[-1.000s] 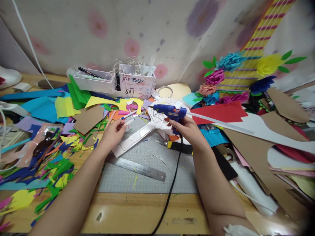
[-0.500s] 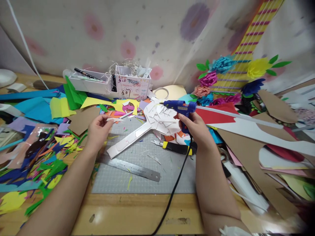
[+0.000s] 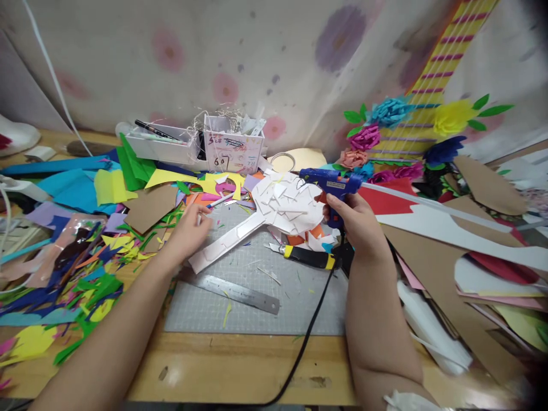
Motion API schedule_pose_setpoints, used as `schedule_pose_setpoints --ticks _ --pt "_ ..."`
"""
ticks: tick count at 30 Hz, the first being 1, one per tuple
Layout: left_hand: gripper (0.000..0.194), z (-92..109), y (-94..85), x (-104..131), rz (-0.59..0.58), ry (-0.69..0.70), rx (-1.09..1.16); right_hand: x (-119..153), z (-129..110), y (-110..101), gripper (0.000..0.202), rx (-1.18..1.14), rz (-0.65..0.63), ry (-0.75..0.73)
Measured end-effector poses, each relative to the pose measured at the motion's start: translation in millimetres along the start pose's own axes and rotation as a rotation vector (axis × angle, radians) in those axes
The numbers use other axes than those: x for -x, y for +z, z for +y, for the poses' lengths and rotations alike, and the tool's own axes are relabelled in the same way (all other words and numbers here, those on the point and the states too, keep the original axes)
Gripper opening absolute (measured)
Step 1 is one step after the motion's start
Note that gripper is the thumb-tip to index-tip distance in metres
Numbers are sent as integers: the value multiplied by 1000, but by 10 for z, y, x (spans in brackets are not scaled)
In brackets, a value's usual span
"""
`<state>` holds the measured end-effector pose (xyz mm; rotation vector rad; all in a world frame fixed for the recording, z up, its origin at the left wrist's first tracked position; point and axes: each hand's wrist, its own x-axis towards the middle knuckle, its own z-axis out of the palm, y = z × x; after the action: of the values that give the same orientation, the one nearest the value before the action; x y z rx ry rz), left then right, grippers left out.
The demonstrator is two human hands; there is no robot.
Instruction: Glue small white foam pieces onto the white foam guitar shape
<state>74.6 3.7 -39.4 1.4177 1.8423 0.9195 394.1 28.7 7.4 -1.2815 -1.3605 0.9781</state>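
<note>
Right hand (image 3: pixel 357 220) grips blue glue gun (image 3: pixel 340 185) near white paddle-shaped piece (image 3: pixel 285 201) — left hand (image 3: pixel 192 229) loosely curled by its handle (image 3: pixel 226 242), can't tell if holding anything.

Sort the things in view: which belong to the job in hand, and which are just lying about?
Job in hand, apparently:
blue glue gun, in the right hand
white layered piece, near the left hand

Just lying about:
metal ruler
black-and-yellow knife
coloured paper scraps

Ruler (image 3: pixel 235 292) on mat (image 3: pixel 295 313); cutout (image 3: pixel 274 212) behind — knife (image 3: pixel 307 257) right, seemingly under cord (image 3: pixel 306 342)
</note>
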Motion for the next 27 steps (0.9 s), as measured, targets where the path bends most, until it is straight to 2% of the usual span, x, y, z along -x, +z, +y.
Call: schedule_pose_setpoints --ticks 2,4,7,9,11,16,23,27 --pt "42 50 72 50 -119 95 -316 1 -7 -15 28 -7 8 -4" --pt "54 116 157 105 -227 155 -526 5 -16 -25 28 -8 17 -6" --pt "46 205 257 166 -287 200 -684 14 -36 -42 29 -10 24 -3" --pt "40 237 274 194 -236 224 -745 16 -50 -60 29 -13 31 -3" --pt "37 242 248 227 -136 254 -793 17 -66 -86 28 -16 48 -8" --pt "31 163 87 353 34 302 -886 24 -111 -149 28 -59 89 -15" --pt "35 86 -86 480 30 246 -958 45 -150 -183 27 -95 102 -43" --pt "35 90 -144 451 -28 259 -937 62 -160 -172 27 -87 86 -54"
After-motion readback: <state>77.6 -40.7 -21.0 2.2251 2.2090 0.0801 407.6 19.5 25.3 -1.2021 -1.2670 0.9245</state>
